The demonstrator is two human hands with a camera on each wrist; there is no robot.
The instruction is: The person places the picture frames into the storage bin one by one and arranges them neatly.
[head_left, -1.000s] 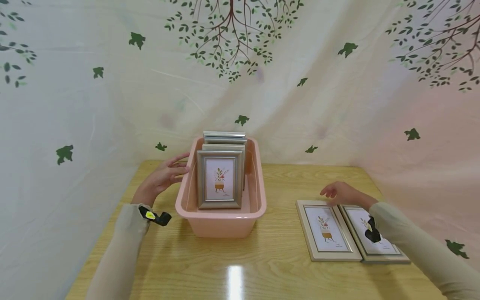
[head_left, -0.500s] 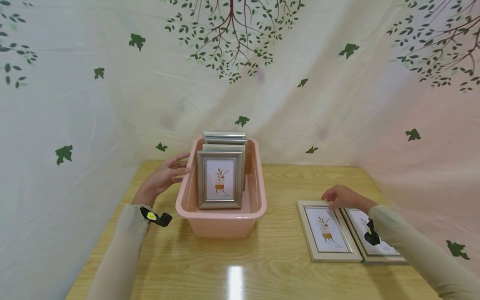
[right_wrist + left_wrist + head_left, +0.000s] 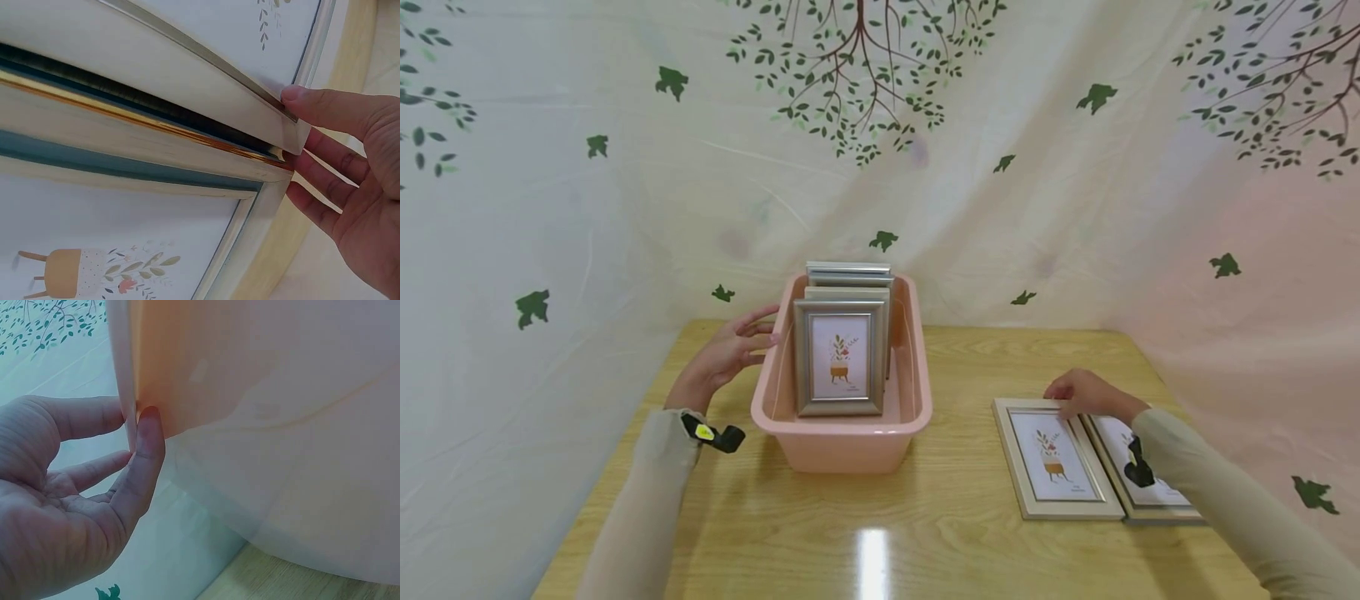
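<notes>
A pink plastic tub (image 3: pixel 846 454) stands on the table. Several picture frames stand upright in it, the front one (image 3: pixel 802 358) silvery beige with a potted-plant print. My left hand (image 3: pixel 722 358) pinches the tub's left rim (image 3: pixel 122 369) between thumb and fingers. At the right, a cream picture frame (image 3: pixel 1011 458) lies face up beside a silvery one (image 3: pixel 1157 515). My right hand (image 3: pixel 1093 393) grips the cream frame's far right corner. In the right wrist view, the thumb (image 3: pixel 319 106) is on its face and the fingers are at its edge.
The wooden table (image 3: pixel 955 550) has bare surface between the tub and the lying frames. Behind it hangs a pale cloth (image 3: pixel 955 217) printed with leaves and branches. My right sleeve (image 3: pixel 1187 458) covers part of the silvery frame.
My right hand has come down slightly onto the cream frame's far right corner, and its thumb now touches the face. The left hand and the tub have stayed in place.
</notes>
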